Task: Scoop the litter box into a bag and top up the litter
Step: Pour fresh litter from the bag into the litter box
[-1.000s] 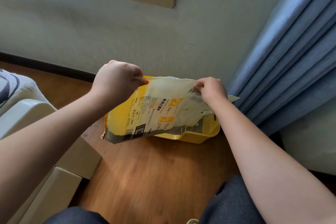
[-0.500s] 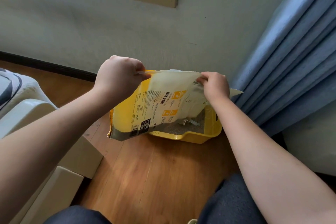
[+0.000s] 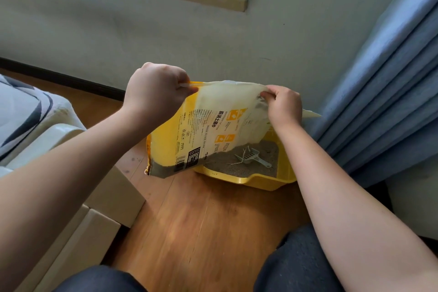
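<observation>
A yellow and white litter bag point(image 3: 203, 130) hangs tilted above the floor, its lower corner down to the left. My left hand point(image 3: 154, 92) grips its upper left edge and my right hand point(image 3: 283, 105) pinches its upper right edge. Behind and below the bag, a yellow litter box point(image 3: 256, 180) stands on the wood floor against the wall, holding grey litter point(image 3: 225, 163). A pale plastic scoop point(image 3: 252, 156) with a string lies on the litter. The bag hides the box's left part.
Blue curtains point(image 3: 384, 92) hang at the right, touching the box's side. Cardboard boxes point(image 3: 111, 194) and a white cushioned seat point(image 3: 30, 121) stand at the left. A dark skirting board point(image 3: 61, 77) runs along the wall. My knees point(image 3: 298, 261) are at the bottom.
Both hands have raised the bag and shifted it slightly left, uncovering the litter and the scoop in the box.
</observation>
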